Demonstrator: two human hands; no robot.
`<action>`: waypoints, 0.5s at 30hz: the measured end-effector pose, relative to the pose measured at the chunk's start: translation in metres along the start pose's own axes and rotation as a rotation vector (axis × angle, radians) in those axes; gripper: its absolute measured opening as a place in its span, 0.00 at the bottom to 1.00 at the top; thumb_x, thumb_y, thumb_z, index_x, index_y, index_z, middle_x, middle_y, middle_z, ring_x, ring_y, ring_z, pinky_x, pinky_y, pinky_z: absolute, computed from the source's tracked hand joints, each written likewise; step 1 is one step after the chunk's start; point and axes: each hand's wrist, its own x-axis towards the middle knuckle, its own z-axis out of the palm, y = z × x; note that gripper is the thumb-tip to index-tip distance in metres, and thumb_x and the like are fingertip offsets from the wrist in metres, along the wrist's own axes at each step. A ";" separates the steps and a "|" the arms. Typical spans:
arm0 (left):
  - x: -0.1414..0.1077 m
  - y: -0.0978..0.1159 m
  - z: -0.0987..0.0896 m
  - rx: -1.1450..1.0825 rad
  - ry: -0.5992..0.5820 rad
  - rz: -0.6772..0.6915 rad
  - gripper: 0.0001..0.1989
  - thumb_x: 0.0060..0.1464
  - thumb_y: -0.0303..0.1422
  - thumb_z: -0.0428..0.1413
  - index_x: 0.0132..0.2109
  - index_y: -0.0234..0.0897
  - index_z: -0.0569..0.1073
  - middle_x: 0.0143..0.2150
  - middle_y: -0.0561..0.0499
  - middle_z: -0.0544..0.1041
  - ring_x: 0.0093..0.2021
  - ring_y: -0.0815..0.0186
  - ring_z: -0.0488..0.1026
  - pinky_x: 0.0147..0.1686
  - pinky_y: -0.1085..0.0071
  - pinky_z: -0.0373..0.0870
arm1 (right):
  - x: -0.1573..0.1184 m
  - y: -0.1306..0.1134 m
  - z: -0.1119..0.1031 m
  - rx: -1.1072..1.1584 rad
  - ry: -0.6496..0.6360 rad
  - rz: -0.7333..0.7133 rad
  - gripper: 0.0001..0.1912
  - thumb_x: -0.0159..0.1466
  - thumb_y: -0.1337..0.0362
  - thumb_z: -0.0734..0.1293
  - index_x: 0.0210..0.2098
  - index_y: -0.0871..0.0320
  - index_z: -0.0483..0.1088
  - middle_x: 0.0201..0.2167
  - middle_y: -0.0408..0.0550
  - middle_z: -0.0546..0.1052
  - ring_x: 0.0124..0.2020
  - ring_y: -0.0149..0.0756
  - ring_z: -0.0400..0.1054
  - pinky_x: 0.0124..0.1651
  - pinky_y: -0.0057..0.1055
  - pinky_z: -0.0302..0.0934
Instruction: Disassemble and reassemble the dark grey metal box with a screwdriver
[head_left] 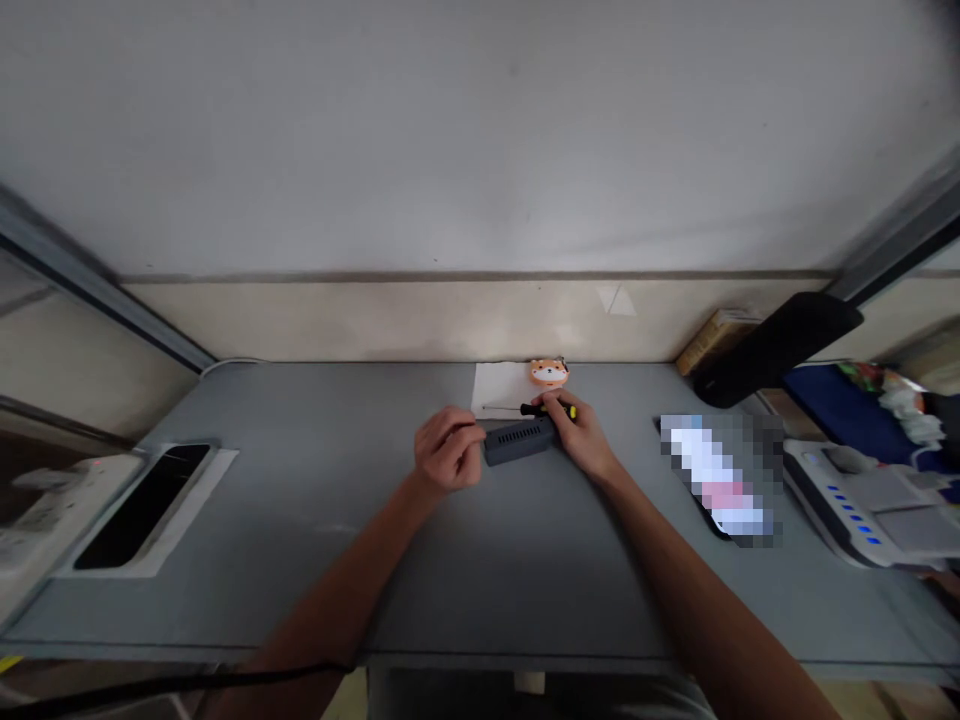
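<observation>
My right hand point(576, 432) is closed round the black and yellow handle of a screwdriver point(531, 409), whose thin shaft points left. The lower part of that hand rests against the right end of a dark grey slotted box point(519, 444) lying on the table. My left hand point(450, 450) is at the box's left end, fingers curled and pinched together. Whatever they may hold is too small or hidden to make out. Behind the box lies a sheet of white paper point(496, 385). An orange and white animal-faced case point(549, 373) sits at the paper's right side.
On the grey table point(315, 530), a black-screened phone point(146, 505) lies at left. A phone with a blurred screen point(720, 480) is at right, beside a white device with blue lights point(862, 510). A black cylinder point(776, 350) leans behind them near a cardboard box point(712, 338).
</observation>
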 end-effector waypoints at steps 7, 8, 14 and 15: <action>0.002 0.010 0.009 -0.070 -0.366 -0.027 0.08 0.62 0.24 0.52 0.44 0.39 0.72 0.39 0.48 0.76 0.37 0.65 0.75 0.40 0.68 0.75 | 0.004 -0.002 -0.009 0.247 0.146 0.134 0.19 0.53 0.43 0.72 0.25 0.54 0.75 0.26 0.44 0.75 0.28 0.34 0.67 0.30 0.30 0.56; 0.002 0.009 0.009 -0.094 -0.405 -0.038 0.07 0.64 0.25 0.51 0.45 0.39 0.72 0.40 0.48 0.76 0.38 0.65 0.75 0.41 0.68 0.75 | 0.005 -0.002 -0.010 0.296 0.174 0.128 0.18 0.52 0.45 0.72 0.24 0.54 0.74 0.24 0.43 0.74 0.26 0.33 0.65 0.27 0.30 0.53; 0.004 0.001 0.005 -0.166 -0.490 -0.070 0.10 0.67 0.23 0.47 0.46 0.38 0.72 0.41 0.47 0.75 0.41 0.65 0.75 0.42 0.68 0.74 | 0.009 -0.007 -0.023 0.563 0.330 0.033 0.11 0.49 0.56 0.73 0.20 0.55 0.69 0.22 0.43 0.71 0.22 0.28 0.59 0.21 0.28 0.48; 0.004 0.000 0.004 -0.164 -0.493 -0.070 0.11 0.67 0.22 0.47 0.46 0.38 0.72 0.42 0.47 0.75 0.41 0.64 0.74 0.42 0.68 0.74 | 0.009 -0.009 -0.026 0.596 0.361 0.023 0.11 0.48 0.58 0.72 0.20 0.55 0.68 0.22 0.43 0.70 0.22 0.28 0.59 0.21 0.27 0.49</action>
